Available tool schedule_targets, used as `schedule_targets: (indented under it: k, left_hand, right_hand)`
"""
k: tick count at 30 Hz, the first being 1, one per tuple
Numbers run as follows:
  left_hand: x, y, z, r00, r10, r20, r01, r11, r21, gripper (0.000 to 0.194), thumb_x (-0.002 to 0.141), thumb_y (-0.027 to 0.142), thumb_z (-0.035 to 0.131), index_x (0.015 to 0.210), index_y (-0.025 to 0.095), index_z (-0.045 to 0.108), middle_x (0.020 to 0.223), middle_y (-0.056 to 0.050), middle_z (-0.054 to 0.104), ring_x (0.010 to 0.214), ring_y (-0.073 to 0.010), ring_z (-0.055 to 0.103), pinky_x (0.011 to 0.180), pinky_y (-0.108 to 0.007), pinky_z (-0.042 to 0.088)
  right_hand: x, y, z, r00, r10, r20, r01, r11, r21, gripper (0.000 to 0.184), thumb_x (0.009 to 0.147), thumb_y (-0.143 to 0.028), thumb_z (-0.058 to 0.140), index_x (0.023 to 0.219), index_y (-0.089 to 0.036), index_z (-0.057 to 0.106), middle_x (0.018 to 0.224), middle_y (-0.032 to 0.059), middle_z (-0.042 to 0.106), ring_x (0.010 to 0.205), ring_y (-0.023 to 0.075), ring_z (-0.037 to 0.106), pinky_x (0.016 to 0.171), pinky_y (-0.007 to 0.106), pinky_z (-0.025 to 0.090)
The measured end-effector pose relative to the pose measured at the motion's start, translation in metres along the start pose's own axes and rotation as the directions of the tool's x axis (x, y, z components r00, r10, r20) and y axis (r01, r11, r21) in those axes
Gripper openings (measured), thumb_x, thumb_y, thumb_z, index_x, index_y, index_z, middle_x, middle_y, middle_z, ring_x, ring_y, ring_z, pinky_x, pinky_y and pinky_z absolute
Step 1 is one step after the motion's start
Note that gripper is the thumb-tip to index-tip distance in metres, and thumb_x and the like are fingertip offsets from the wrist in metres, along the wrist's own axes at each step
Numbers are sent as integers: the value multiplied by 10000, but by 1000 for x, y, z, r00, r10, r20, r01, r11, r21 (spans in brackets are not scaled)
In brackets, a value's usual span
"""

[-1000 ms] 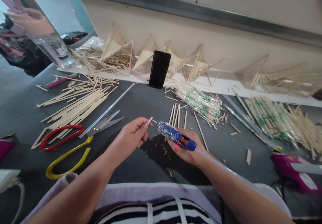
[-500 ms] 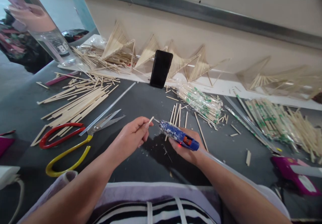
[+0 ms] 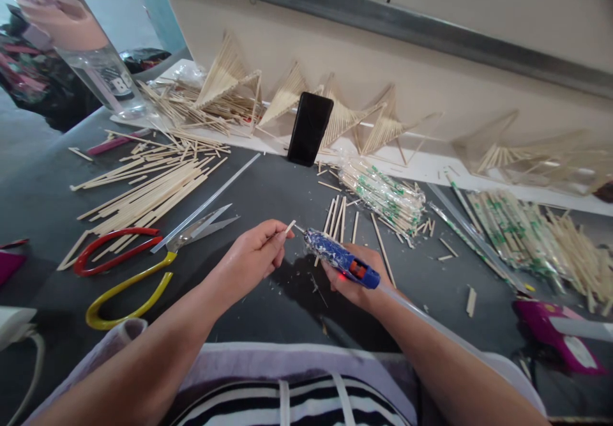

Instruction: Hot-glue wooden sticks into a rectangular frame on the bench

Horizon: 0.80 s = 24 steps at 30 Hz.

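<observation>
Blue glue gun (image 3: 338,257), white-flecked, nozzle just beside short pale stick (image 3: 290,226)

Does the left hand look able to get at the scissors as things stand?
Probably yes: the scissors lie close to the left hand, with nothing standing between them. Its fingers pinch a small stick, though, so a proper grip would likely mean setting that down.

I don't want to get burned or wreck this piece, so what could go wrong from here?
The main risk is a burn: the tip of the glue gun in your right hand points at the fingers of your left hand, very near the small stick they pinch. Glue could also string or drip off the stick's end. And the scissors lie open beside your left forearm, so a sweep of that arm might catch them.
</observation>
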<state>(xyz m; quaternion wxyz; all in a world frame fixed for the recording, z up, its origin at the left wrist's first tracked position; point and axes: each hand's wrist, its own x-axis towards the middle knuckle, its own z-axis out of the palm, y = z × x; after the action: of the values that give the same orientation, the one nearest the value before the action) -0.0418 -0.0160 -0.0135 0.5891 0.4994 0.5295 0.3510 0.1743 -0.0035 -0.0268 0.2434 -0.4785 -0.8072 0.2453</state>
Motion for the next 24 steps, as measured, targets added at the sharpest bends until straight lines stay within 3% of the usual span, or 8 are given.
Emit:
schedule_targets:
  k: [14,24]
  left_hand:
    - [-2,3,0,1000,-28,-6,28,1000,5,255,882,407,431,964,198,552,611,42,482,430,-60,336,425,-175,264]
    - [0,-2,-1,1000,-2,11,2,1000,10,244,907,404,420,949,200,548,602,50,474,436,-51,341,434,-167,274]
  right_hand:
    - [0,0,0,999,51,-16,-51,999,11,245,758,-257,568,521,-219,517,507,-1,594,509,134,571,543,237,437]
    - [-1,6,3,1000,-26,-14,26,998,49,197,755,-260,566,568,-218,523,529,-4,590,506,126,566,541,227,435]
